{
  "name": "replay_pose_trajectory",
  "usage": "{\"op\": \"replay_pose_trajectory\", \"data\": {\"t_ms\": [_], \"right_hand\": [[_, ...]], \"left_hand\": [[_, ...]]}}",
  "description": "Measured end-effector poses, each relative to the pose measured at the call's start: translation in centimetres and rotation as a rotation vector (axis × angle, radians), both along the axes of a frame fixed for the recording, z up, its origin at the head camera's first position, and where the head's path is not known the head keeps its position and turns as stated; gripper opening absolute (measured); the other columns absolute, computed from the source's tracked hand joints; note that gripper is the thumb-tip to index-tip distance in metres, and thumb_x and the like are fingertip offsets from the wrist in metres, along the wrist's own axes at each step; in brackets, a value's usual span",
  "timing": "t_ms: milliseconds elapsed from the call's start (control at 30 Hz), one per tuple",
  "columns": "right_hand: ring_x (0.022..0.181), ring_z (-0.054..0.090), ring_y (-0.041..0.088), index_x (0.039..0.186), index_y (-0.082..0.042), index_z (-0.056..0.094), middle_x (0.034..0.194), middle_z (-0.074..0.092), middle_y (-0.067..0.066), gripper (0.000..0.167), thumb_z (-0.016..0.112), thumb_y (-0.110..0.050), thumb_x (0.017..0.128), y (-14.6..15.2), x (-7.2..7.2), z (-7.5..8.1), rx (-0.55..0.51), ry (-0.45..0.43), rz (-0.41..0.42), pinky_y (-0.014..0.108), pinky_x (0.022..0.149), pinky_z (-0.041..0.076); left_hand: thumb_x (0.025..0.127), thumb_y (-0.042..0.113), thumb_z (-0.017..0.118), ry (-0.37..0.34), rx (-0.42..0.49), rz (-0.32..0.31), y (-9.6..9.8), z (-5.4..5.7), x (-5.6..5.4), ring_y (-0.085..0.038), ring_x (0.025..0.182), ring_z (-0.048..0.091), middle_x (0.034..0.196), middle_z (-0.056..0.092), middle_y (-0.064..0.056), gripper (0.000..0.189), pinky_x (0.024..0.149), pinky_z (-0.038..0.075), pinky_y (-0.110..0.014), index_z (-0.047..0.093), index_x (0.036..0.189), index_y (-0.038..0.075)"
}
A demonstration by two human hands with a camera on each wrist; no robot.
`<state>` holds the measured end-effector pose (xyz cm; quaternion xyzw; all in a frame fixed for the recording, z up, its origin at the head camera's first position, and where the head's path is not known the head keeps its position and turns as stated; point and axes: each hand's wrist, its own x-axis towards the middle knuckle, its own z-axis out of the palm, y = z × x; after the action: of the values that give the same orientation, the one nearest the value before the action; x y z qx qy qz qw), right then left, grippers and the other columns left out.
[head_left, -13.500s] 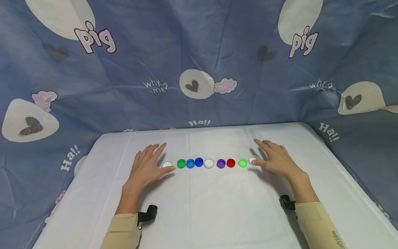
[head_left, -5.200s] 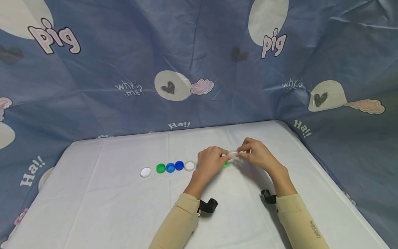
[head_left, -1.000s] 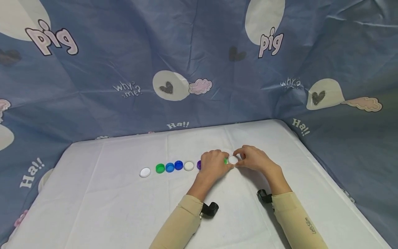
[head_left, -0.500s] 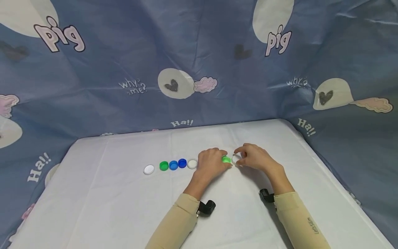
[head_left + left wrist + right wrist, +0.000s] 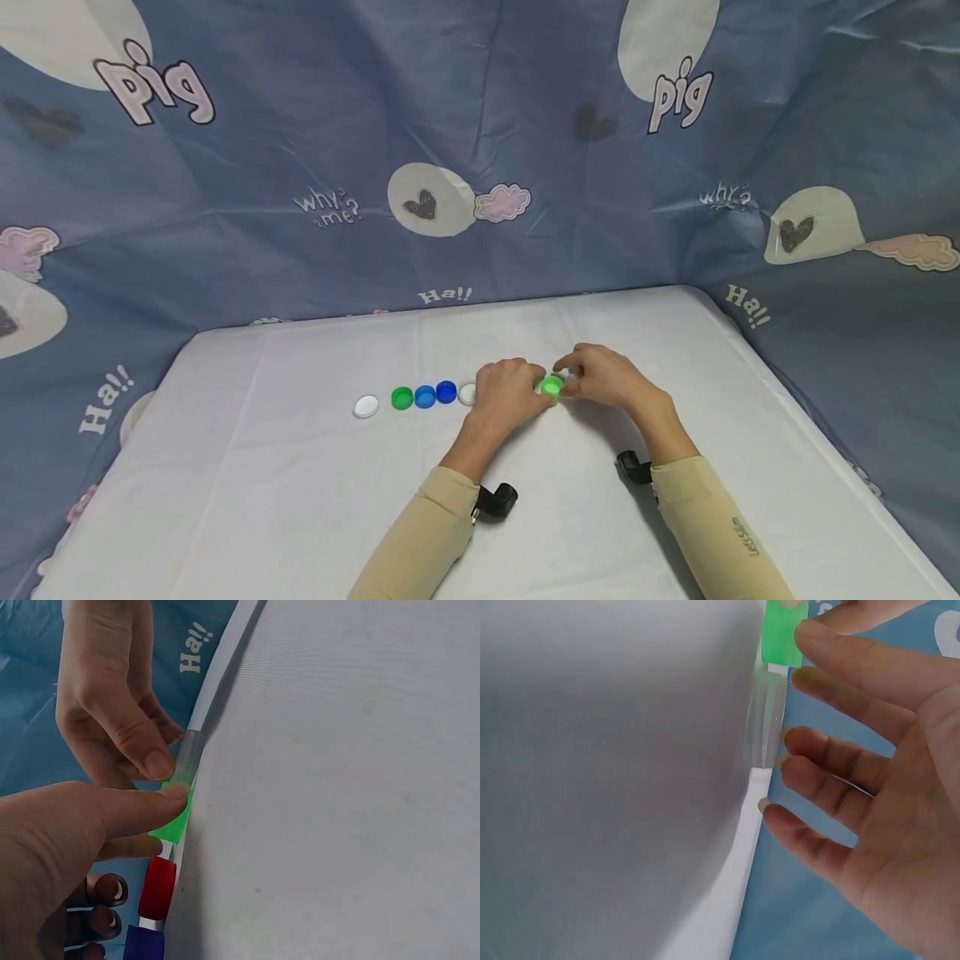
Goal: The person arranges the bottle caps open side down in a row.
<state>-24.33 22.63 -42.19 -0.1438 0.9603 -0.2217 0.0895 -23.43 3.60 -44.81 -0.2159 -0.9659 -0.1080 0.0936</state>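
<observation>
A light green bottle cap (image 5: 552, 386) lies on the white table between both hands. My left hand (image 5: 510, 392) pinches it from the left, its thumb along the near edge in the left wrist view. From the right, my right hand (image 5: 611, 383) holds thumb and index finger at the same cap's rim, with its other fingers spread behind in the right wrist view. Right beside the green cap is a clear cap (image 5: 769, 724), mostly behind the right fingers in the head view. A red cap (image 5: 157, 889) and a dark purple-blue cap (image 5: 144, 943) sit under the left hand, hidden from the head.
Left of the hands, a row holds a white cap (image 5: 467, 394), a dark blue cap (image 5: 446, 392), a light blue cap (image 5: 425, 397) and a green cap (image 5: 402, 398). A white lid (image 5: 366, 406) lies at its far left. Behind the table (image 5: 300, 500) hangs a blue printed cloth (image 5: 337, 267).
Earlier both hands lay apart, then held a clear cap together. That cap now rests on the table. The right hand has shifted left from it to the light green cap.
</observation>
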Motion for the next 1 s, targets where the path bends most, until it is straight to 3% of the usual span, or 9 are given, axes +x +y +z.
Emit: {"op": "replay_pose_trajectory", "data": {"t_ms": [500, 1000], "right_hand": [[0.070, 0.046, 0.014, 0.107, -0.020, 0.078, 0.082, 0.053, -0.003, 0.027, 0.082, -0.024, 0.081, -0.4, 0.2, -0.3, 0.032, 0.055, 0.054, 0.028, 0.060, 0.037], [0.073, 0.049, 0.013, 0.110, -0.022, 0.076, 0.085, 0.057, -0.003, 0.029, 0.081, -0.027, 0.082, -0.4, 0.4, 0.9, -0.060, 0.135, 0.041, 0.029, 0.061, 0.039]], "left_hand": [[0.082, 0.048, 0.076, 0.065, 0.011, -0.047, 0.0, -0.4, -0.2, -0.014, 0.071, 0.065, 0.076, 0.068, 0.007, 0.017, 0.058, 0.046, -0.033, 0.079, 0.092, 0.034], [0.083, 0.055, 0.073, 0.081, 0.038, -0.050, -0.9, 0.5, -1.0, -0.014, 0.072, 0.065, 0.082, 0.069, 0.009, 0.032, 0.059, 0.045, -0.030, 0.077, 0.109, 0.038]]}}
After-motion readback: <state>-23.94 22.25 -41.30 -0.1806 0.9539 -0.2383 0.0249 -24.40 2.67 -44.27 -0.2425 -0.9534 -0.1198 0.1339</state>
